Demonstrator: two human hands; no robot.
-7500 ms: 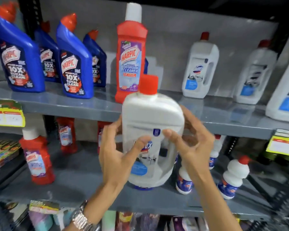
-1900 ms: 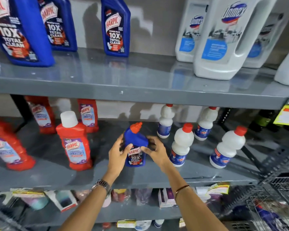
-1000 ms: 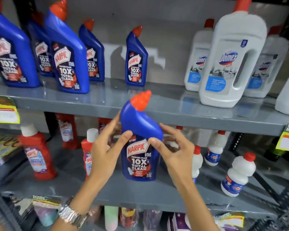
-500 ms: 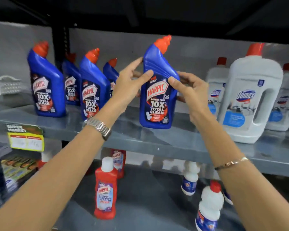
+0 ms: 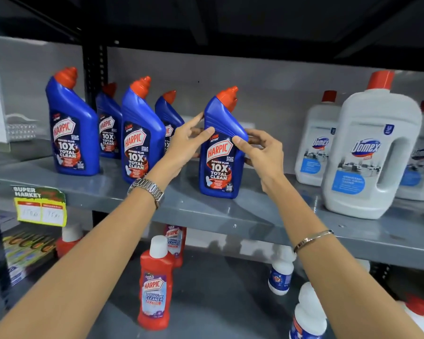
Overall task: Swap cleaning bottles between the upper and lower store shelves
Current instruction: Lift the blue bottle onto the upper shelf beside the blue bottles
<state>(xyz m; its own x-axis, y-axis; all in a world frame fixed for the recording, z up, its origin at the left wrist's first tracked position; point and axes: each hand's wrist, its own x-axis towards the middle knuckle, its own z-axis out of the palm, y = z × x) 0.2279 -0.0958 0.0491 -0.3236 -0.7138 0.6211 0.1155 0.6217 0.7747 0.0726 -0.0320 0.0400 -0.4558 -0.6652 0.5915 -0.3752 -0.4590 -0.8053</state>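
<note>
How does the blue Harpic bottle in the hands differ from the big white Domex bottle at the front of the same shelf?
The blue Harpic bottle has a slanted neck; the white Domex bottle has a straight neck and a built-in handle. The Harpic is smaller. The left hand and right hand hold the Harpic; the Domex stands untouched. Both have red caps and stand upright on the upper shelf.

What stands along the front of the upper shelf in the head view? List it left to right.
Leftmost blue Harpic bottle → second blue Harpic bottle → held blue Harpic bottle → large white Domex jug. Back-row bottles omitted: they overlap.
</note>
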